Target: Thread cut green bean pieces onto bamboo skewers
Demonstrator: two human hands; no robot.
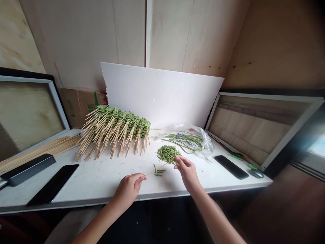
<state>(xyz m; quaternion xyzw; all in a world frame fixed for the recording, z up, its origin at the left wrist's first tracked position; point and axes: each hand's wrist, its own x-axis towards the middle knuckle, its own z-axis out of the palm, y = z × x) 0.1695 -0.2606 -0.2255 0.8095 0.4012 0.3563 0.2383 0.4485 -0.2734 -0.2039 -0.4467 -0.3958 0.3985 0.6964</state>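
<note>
Holding: both hands pinch one skewer [158,167], low over the table [101,179] near its front edge.
Room: bare top runs left to the phone [53,184]; bean pile [168,153] sits just behind.
Left hand [129,188]: fingers curled, gripping the skewer's near end.
Right hand [186,171]: fingertips closed on the far end, touching the pile's edge.

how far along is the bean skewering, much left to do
Done: a big stack of loaded skewers lies at the back. In hand: the left hand pinches one skewer, and the right hand meets its tip beside the cut bean pile. Left: that pile, uncut long beans in the bag and bare sticks. Probably well along, not finished.
</note>
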